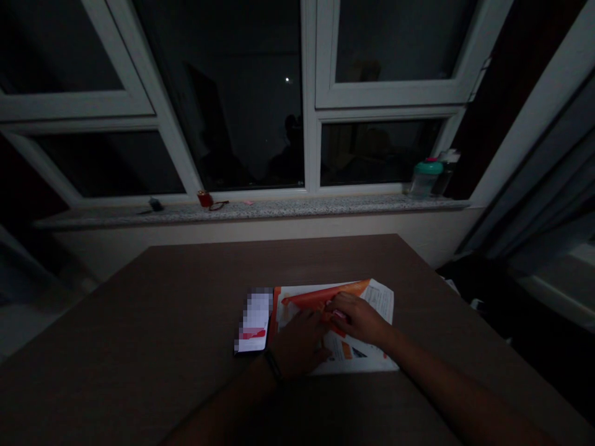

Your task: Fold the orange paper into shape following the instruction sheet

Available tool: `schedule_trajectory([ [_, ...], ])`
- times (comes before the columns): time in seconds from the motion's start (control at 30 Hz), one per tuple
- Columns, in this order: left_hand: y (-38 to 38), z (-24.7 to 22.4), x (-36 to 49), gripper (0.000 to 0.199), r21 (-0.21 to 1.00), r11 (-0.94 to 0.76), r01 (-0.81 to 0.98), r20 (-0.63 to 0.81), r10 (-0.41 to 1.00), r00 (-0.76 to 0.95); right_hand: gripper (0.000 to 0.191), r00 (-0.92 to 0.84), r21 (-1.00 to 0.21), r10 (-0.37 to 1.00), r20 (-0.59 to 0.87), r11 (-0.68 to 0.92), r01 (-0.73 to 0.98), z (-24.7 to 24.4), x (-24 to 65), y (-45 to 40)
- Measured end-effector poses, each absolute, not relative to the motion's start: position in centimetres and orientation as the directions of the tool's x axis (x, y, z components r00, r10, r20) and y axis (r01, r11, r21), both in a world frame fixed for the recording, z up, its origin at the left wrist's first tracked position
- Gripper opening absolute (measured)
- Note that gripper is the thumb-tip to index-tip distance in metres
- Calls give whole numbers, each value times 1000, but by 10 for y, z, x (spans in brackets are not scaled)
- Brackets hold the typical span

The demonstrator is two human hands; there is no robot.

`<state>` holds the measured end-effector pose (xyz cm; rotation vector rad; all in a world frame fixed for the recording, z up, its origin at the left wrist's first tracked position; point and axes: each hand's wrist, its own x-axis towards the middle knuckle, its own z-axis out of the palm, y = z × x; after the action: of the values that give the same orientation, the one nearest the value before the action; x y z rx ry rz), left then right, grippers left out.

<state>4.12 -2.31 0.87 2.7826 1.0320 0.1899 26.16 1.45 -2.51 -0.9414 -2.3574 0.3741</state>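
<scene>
A printed white-and-orange paper sheet (369, 353) lies on the brown wooden table (139, 347), with an orange band folded over along its upper part (320, 296). My right hand (357, 319) rests on the folded part, its fingers closed on the paper. My left hand (297, 344) lies on the sheet's lower left, fingers touching the paper and next to the right hand. A phone (253, 319) with a lit, blurred screen lies against the sheet's left edge. A dark band (273, 365) circles my left wrist.
The table's far edge stands before a speckled stone windowsill (260, 210). On the sill are a small red cup (204, 199), eyeglasses (218, 205), a small dark object (155, 204) and a plastic bottle with a green lid (426, 178). Dark curtains (534, 186) hang at right.
</scene>
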Motion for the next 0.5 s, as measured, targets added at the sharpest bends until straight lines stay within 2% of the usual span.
schedule_trajectory([
  [0.13,-27,7,50,57,153,-750,643,51,656,753,23,-651,-412,657,381,751,517,-22,264,18],
  [0.27,-27,8,54,55,132,-750,649,61,659,749,28,-604,-441,703,376,709,550,-21,262,16],
  [0.5,-18,9,38,33,215,-722,658,74,684,726,32,-569,-500,734,371,674,544,-23,260,9],
])
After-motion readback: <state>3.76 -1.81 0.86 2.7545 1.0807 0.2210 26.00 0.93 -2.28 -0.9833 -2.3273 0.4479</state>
